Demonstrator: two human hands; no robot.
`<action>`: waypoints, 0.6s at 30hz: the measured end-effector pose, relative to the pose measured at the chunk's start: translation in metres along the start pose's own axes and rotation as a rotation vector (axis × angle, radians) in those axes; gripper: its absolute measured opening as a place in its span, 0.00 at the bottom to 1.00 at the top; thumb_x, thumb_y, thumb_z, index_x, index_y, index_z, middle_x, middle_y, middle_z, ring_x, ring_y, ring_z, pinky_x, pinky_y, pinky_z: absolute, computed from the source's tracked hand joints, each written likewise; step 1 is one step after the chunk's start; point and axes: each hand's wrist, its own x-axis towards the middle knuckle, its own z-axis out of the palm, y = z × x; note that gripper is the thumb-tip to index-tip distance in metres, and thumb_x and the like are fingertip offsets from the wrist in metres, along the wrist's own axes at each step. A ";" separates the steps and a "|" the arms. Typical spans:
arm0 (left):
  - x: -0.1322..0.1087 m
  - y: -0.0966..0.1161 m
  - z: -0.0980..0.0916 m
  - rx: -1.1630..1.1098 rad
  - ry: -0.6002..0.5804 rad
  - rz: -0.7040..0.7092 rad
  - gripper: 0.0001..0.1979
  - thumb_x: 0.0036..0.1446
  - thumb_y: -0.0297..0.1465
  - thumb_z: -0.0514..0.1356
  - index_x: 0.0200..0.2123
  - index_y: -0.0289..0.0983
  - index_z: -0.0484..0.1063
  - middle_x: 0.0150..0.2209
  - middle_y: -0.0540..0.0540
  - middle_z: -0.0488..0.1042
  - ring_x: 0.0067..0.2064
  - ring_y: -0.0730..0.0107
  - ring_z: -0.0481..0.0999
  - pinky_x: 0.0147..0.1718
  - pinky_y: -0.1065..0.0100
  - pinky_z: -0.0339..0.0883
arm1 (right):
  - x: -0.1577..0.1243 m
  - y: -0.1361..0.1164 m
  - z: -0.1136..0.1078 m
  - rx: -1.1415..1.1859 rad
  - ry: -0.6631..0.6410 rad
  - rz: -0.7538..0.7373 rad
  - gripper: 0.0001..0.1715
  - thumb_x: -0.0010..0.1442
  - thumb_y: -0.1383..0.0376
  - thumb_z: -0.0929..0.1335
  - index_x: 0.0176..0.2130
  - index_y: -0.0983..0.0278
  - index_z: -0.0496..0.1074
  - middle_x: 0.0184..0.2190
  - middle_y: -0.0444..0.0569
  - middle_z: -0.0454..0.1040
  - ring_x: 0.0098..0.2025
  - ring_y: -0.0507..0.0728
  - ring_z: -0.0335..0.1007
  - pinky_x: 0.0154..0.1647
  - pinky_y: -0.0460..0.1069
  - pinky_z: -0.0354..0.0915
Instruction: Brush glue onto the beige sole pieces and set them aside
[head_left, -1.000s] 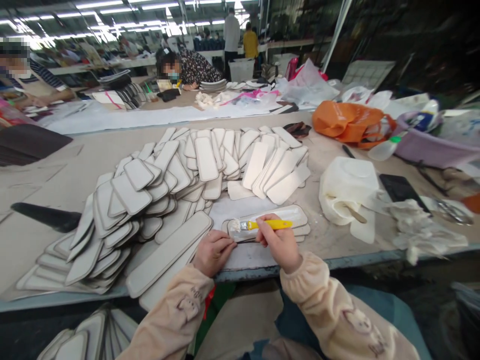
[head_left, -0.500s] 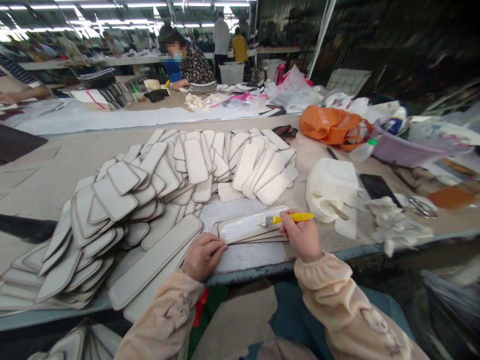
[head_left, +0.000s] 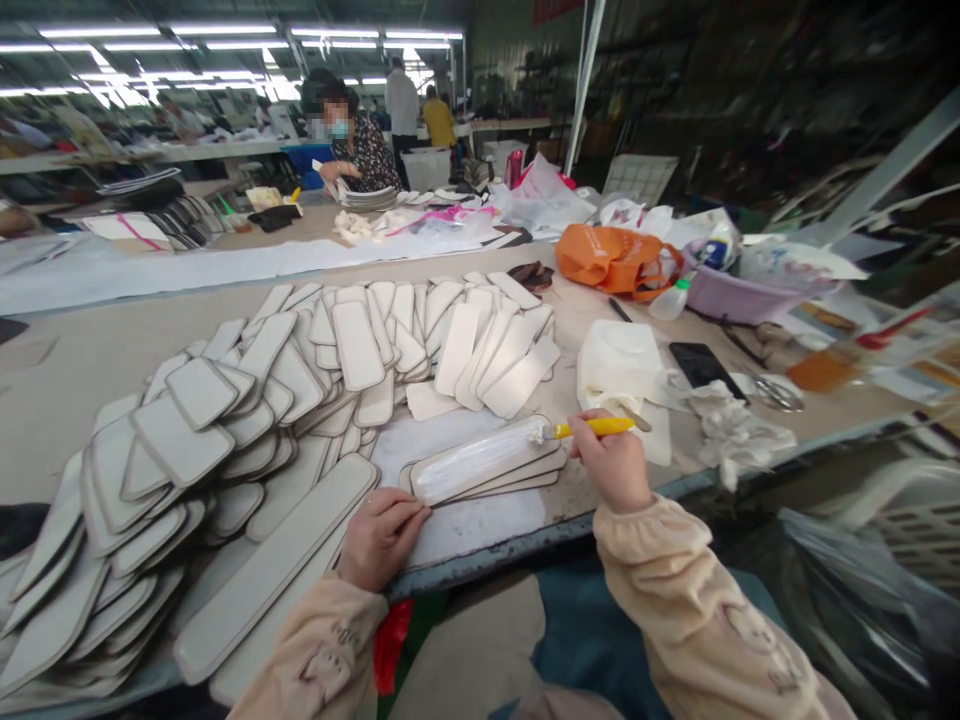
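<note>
A yellow-handled paintbrush [head_left: 598, 428] is gripped in my right hand [head_left: 611, 465]. Its bristles, loaded with a white paste, touch the right end of a long, round-cornered panel [head_left: 480, 462]. Shiny wet white streaks cover most of that panel's face. At its lower left corner, my left hand [head_left: 384, 538] pinches the edge between thumb and fingers. More panels lie fanned out beneath it, on a white sheet [head_left: 480, 528] near the table's front edge.
Overlapping pale panels [head_left: 184, 440] are heaped to the left and behind. On the right are a cut-open white jug [head_left: 619, 360], a black phone [head_left: 705, 368], crumpled cloth [head_left: 739, 430], an orange bag [head_left: 611, 260] and a purple basin [head_left: 739, 298]. Across the table works a person [head_left: 367, 150].
The brush has moved from the panel's middle to its right end, spreading white paste further. My left hand stays on the left corner. The whole view has shifted, with things appearing further left.
</note>
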 end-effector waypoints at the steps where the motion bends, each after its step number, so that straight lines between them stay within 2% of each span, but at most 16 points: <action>1: 0.000 0.000 0.000 0.002 0.002 0.004 0.02 0.55 0.28 0.63 0.33 0.38 0.77 0.33 0.46 0.75 0.35 0.69 0.74 0.36 0.67 0.71 | -0.003 -0.001 0.004 0.074 -0.042 -0.004 0.18 0.61 0.52 0.63 0.35 0.63 0.71 0.16 0.41 0.70 0.21 0.54 0.68 0.28 0.48 0.62; 4: 0.000 0.000 0.000 0.010 -0.005 0.004 0.03 0.55 0.28 0.63 0.33 0.38 0.77 0.33 0.46 0.75 0.35 0.69 0.75 0.36 0.67 0.72 | -0.012 -0.002 0.020 0.202 -0.177 -0.028 0.19 0.61 0.52 0.63 0.29 0.63 0.70 0.17 0.42 0.71 0.21 0.53 0.67 0.28 0.48 0.63; 6: 0.000 0.000 0.000 0.016 -0.014 0.000 0.03 0.56 0.29 0.63 0.33 0.38 0.78 0.33 0.45 0.76 0.36 0.68 0.75 0.36 0.67 0.72 | -0.014 -0.001 0.026 0.168 -0.209 -0.046 0.20 0.61 0.53 0.62 0.24 0.62 0.69 0.20 0.44 0.73 0.23 0.54 0.69 0.32 0.48 0.64; 8: 0.000 -0.001 0.000 0.026 -0.011 0.002 0.04 0.56 0.29 0.62 0.33 0.38 0.78 0.33 0.45 0.76 0.36 0.68 0.75 0.36 0.67 0.72 | -0.011 0.002 0.023 0.083 -0.185 -0.042 0.20 0.61 0.54 0.62 0.24 0.61 0.70 0.21 0.45 0.74 0.25 0.55 0.71 0.34 0.49 0.64; 13: 0.001 -0.001 -0.001 0.044 -0.012 0.007 0.03 0.56 0.30 0.63 0.33 0.38 0.78 0.33 0.45 0.76 0.35 0.68 0.75 0.36 0.66 0.72 | 0.004 0.006 -0.002 -0.093 -0.044 0.017 0.15 0.59 0.56 0.62 0.30 0.62 0.72 0.17 0.44 0.72 0.26 0.58 0.73 0.36 0.51 0.64; 15: 0.001 0.000 -0.001 0.041 -0.014 0.005 0.04 0.56 0.30 0.63 0.33 0.38 0.78 0.33 0.45 0.76 0.35 0.68 0.75 0.36 0.66 0.72 | 0.003 0.002 -0.004 -0.056 -0.033 0.006 0.15 0.59 0.56 0.62 0.30 0.62 0.72 0.16 0.44 0.72 0.26 0.58 0.72 0.36 0.51 0.64; 18: 0.002 0.002 -0.002 0.043 -0.006 0.004 0.04 0.56 0.30 0.63 0.32 0.38 0.78 0.32 0.45 0.76 0.35 0.68 0.75 0.36 0.66 0.72 | -0.009 -0.009 0.010 0.121 -0.121 -0.036 0.19 0.60 0.55 0.62 0.24 0.61 0.70 0.18 0.44 0.73 0.26 0.55 0.71 0.34 0.49 0.65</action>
